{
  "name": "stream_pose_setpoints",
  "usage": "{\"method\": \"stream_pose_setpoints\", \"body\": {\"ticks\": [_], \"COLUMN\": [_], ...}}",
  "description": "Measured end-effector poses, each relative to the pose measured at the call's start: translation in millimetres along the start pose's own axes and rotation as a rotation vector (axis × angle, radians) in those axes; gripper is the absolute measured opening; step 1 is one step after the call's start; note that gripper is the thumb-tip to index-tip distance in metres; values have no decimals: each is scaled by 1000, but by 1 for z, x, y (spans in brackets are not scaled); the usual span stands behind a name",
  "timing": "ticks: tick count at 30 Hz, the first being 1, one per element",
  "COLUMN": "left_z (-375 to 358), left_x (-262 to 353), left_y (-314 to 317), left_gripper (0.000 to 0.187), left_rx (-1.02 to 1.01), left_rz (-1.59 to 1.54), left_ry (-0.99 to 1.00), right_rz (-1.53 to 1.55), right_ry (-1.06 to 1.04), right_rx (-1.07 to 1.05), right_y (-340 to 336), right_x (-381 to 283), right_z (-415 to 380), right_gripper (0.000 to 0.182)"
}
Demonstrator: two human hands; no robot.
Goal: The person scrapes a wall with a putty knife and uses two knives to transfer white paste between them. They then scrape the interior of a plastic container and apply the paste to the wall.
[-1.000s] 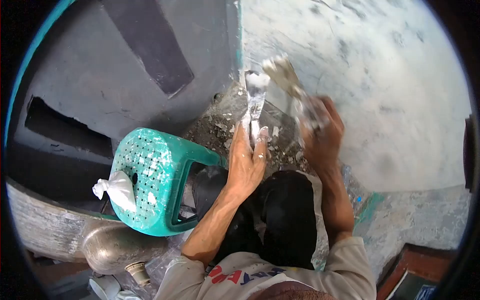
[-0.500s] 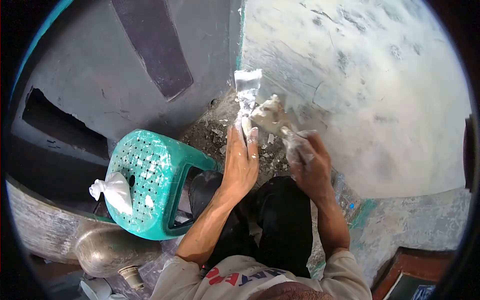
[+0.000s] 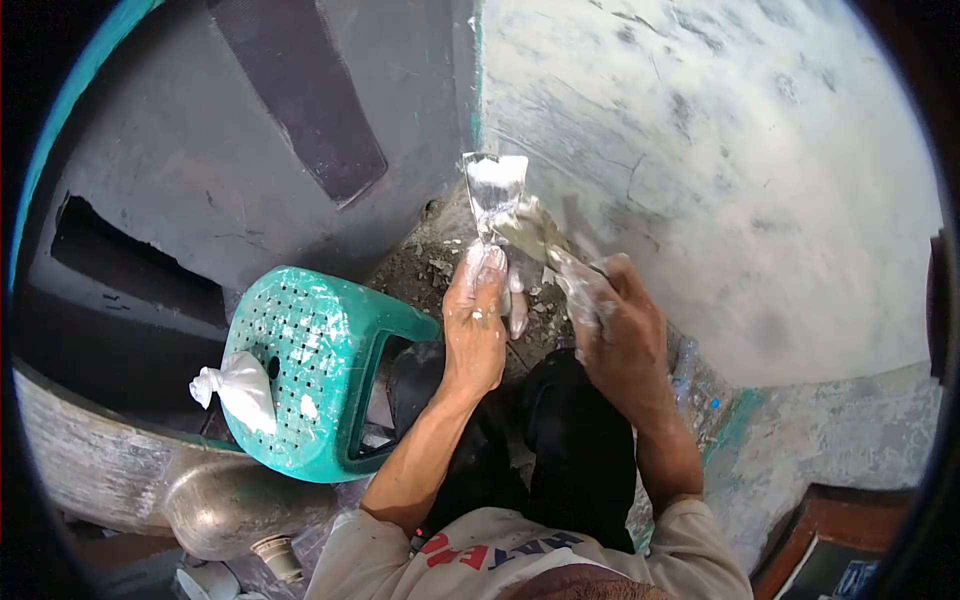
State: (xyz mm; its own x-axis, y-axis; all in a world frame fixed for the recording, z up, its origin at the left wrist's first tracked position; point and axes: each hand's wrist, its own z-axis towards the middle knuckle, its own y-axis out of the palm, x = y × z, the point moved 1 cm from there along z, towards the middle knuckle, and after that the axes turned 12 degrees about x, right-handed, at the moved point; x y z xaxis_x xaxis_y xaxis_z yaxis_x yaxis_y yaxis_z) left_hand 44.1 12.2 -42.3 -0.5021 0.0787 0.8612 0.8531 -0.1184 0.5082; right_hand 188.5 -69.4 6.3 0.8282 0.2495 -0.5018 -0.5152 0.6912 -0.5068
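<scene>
Head view, looking down at a crouched person facing a wall corner.

Left hand (image 3: 474, 330) grips the handle of a putty knife (image 3: 495, 195), blade up toward 12 o'clock, blade face coated in white filler. Fingers wrapped on the handle, smeared white.

Right hand (image 3: 620, 335) is clamped on the handle of a second scraper (image 3: 535, 235). Its blade points to about 10 o'clock and lies against the lower part of the putty knife blade; the two tools are touching there. Handle and fingers are caked in white filler.

Hands are close, side by side, not touching each other; only the tools meet, just above the left hand.

White-skimmed wall (image 3: 720, 170) fills 1 to 3 o'clock, patchy with grey showing through. Dark grey wall (image 3: 200, 150) runs 9 to 12 o'clock, with a darker diagonal band (image 3: 300, 90) across it. Rubble and chips on the floor (image 3: 430, 265) at the corner, under the tools.

Teal plastic stool (image 3: 310, 365) lies on its side at 8 o'clock of the hands, perforated seat speckled white. A knotted white plastic bag (image 3: 235, 388) rests against the seat.

Grey metal cylinder (image 3: 230, 505) at 7 o'clock, near the frame edge.

Shirt (image 3: 500, 550) at 6 o'clock carries red and blue lettering, seen upside down and cut off; not readable.
</scene>
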Motion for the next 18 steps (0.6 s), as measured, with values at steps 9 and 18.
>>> {"method": "stream_pose_setpoints", "body": {"ticks": [9, 18], "left_z": [-10, -12], "left_x": [-4, 2], "left_y": [-3, -3], "left_gripper": [28, 26], "left_rx": [19, 22], "left_rz": [170, 126], "left_ry": [44, 66], "right_rz": [-137, -81], "right_ry": [-28, -80], "right_rx": [87, 104], "right_y": [1, 3], "right_x": [-1, -9], "right_z": [8, 7], "right_gripper": [54, 49]}}
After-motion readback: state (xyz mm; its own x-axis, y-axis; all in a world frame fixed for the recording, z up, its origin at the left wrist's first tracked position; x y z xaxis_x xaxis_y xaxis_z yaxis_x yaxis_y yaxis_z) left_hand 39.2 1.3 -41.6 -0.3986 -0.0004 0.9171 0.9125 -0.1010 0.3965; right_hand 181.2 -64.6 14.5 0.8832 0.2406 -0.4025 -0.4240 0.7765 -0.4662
